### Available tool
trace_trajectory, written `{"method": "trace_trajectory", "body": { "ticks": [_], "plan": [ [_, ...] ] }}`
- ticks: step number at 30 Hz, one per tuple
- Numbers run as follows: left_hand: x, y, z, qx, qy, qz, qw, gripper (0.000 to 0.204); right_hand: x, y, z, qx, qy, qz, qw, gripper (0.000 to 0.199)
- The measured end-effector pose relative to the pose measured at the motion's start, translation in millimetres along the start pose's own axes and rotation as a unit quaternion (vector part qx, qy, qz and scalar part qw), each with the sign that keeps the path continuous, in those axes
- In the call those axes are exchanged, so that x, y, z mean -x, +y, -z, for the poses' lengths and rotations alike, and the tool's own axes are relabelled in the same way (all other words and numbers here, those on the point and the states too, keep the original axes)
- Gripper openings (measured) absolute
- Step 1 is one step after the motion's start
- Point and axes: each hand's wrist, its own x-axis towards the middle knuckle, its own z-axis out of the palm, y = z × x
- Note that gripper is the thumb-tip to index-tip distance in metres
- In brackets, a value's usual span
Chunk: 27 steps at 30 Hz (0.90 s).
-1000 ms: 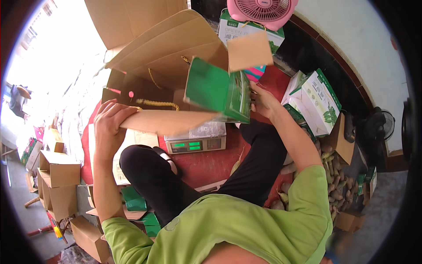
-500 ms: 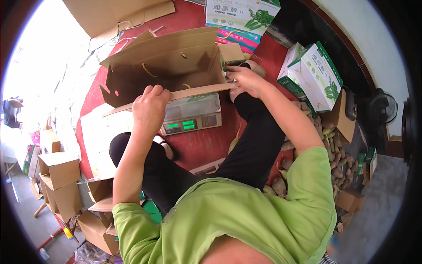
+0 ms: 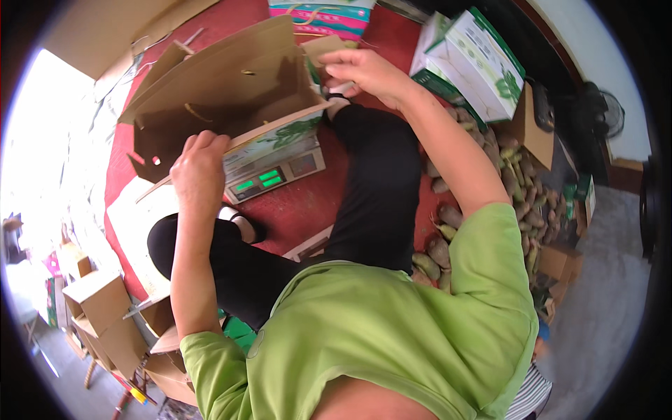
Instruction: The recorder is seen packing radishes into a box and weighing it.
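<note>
An open cardboard carton (image 3: 210,105), brown inside with a white and green printed outside, sits on a digital scale (image 3: 262,182) with a lit green display. Its near flap tilts toward me. My left hand (image 3: 199,166) grips the edge of that flap, fingers curled over it. Beside the carton's right end, my right hand (image 3: 371,75) has its fingers stretched out and apart, close to a small brown end flap (image 3: 318,47). Yellow cord handles (image 3: 194,112) show on the carton's inner wall. The carton's bottom is partly in shadow.
Piled radishes (image 3: 521,178) lie to my right, some beside my leg. A white and green carton (image 3: 479,63) stands behind them, with a black fan (image 3: 605,112) farther right. A pink and blue box (image 3: 325,19) is at the back. Brown cartons (image 3: 101,301) are stacked at my left.
My right hand has come off the carton's right corner and risen slightly, its fingers spreading. My left hand stays on the near flap. The whole view has shifted, placing the carton farther left.
</note>
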Motion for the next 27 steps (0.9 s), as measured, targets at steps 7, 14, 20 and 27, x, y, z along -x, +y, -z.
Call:
{"method": "trace_trajectory", "body": {
  "ticks": [7,14,20,27],
  "plan": [
    [2.3,5.9,-0.5,0.03,-0.012,0.01,0.999,0.02,41.9,30.9,39.3,-0.08,0.113,0.02,0.99,0.039],
    [20.8,-24.0,4.9,-0.048,-0.02,0.086,0.995,0.038,91.4,181.9,57.8,-0.093,0.284,-0.128,0.946,0.037],
    [37.5,-30.1,-4.8,-0.079,0.014,0.057,0.995,0.026,144.2,345.1,20.7,-0.263,0.341,-0.319,0.845,0.049],
    [40.0,-25.9,-6.8,-0.061,0.042,0.054,0.996,0.025,141.2,388.0,-47.3,-0.359,0.452,-0.483,0.659,0.082]
  ]
}}
